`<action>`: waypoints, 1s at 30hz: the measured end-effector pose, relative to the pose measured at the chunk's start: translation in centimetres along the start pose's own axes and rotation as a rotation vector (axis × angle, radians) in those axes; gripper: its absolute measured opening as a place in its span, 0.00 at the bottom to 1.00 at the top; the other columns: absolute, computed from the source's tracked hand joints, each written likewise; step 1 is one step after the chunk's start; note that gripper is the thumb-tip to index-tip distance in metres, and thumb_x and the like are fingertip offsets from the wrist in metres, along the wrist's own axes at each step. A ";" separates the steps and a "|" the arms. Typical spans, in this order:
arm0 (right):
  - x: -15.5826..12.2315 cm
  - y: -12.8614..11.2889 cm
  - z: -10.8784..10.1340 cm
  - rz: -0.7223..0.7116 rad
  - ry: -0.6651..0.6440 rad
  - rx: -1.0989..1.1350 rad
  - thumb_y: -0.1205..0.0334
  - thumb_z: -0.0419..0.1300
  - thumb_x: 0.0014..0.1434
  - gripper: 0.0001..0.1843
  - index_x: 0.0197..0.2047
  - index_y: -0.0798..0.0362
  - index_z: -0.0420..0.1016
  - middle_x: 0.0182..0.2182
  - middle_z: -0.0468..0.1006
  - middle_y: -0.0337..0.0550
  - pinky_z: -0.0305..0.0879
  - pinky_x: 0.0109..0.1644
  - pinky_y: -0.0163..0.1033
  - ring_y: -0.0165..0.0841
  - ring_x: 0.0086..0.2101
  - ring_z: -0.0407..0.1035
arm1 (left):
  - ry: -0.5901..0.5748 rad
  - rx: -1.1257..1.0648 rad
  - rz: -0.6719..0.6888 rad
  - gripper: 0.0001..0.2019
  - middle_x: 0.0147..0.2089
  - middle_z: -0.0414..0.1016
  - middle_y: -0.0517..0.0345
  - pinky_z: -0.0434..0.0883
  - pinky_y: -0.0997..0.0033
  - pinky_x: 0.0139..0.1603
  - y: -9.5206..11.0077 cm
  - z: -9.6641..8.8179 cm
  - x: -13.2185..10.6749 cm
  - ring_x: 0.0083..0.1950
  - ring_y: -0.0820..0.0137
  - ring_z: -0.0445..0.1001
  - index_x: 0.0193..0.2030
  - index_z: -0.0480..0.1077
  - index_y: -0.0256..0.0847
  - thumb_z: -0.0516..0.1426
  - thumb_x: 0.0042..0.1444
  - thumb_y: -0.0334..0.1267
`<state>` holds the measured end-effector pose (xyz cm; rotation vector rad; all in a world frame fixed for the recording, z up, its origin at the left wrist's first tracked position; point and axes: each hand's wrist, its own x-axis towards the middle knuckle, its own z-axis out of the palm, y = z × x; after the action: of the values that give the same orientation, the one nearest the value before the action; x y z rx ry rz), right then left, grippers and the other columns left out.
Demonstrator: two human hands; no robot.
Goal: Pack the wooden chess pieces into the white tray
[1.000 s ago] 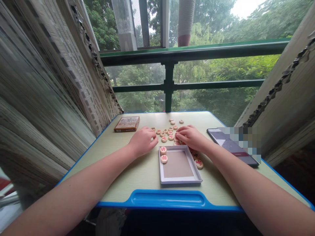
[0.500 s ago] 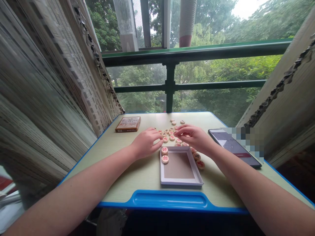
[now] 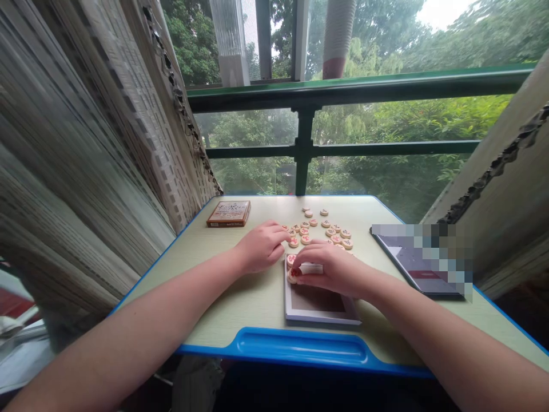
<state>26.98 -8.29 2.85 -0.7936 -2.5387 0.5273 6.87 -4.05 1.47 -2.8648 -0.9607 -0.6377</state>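
A shallow white box tray (image 3: 300, 312) lies on the table near its front edge. My right hand (image 3: 332, 272) reaches over the tray's far left corner, its fingers curled round a round wooden chess piece (image 3: 293, 278) beside another piece (image 3: 291, 260) in the tray. My left hand (image 3: 261, 249) rests on the table just left of the tray, fingers loosely curled, its fingertips at the edge of a loose scatter of wooden chess pieces (image 3: 326, 229) that lies beyond the tray.
A brown printed box lid (image 3: 229, 213) sits at the far left of the table. A phone (image 3: 418, 269) lies at the right. The blue-rimmed table (image 3: 300, 349) stands against a window railing (image 3: 304, 143), with curtains on both sides.
My right hand has come back from the scattered pieces to the tray's far left corner, now over the pieces there. The left hand has barely shifted. The camera moved a little.
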 end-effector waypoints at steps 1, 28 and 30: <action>0.0 0.0 0.1 -0.028 0.011 -0.028 0.58 0.60 0.54 0.07 0.33 0.51 0.76 0.32 0.77 0.42 0.61 0.44 0.39 0.32 0.35 0.67 | -0.008 0.007 0.007 0.13 0.42 0.74 0.53 0.64 0.63 0.52 0.1 -0.1 0.0 0.47 0.66 0.66 0.41 0.71 0.38 0.48 0.53 0.30; -0.2 0.0 0.1 -0.009 0.056 -0.249 0.64 0.61 0.50 0.03 0.30 0.53 0.72 0.31 0.72 0.43 0.60 0.38 0.37 0.33 0.34 0.64 | -0.054 -0.145 -0.001 0.16 0.41 0.75 0.55 0.64 0.67 0.50 0.1 0.1 -0.1 0.45 0.67 0.68 0.40 0.72 0.38 0.46 0.52 0.25; -0.2 0.0 -0.1 0.028 0.026 -0.277 0.68 0.60 0.47 0.02 0.27 0.53 0.70 0.28 0.71 0.41 0.59 0.36 0.36 0.32 0.32 0.63 | -0.064 -0.143 -0.010 0.16 0.41 0.75 0.55 0.65 0.67 0.49 0.1 0.0 -0.1 0.44 0.67 0.68 0.40 0.72 0.38 0.46 0.51 0.24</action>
<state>27.21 -8.40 2.82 -0.9266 -2.6129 0.1723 6.87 -4.17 1.41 -3.0241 -0.9758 -0.6447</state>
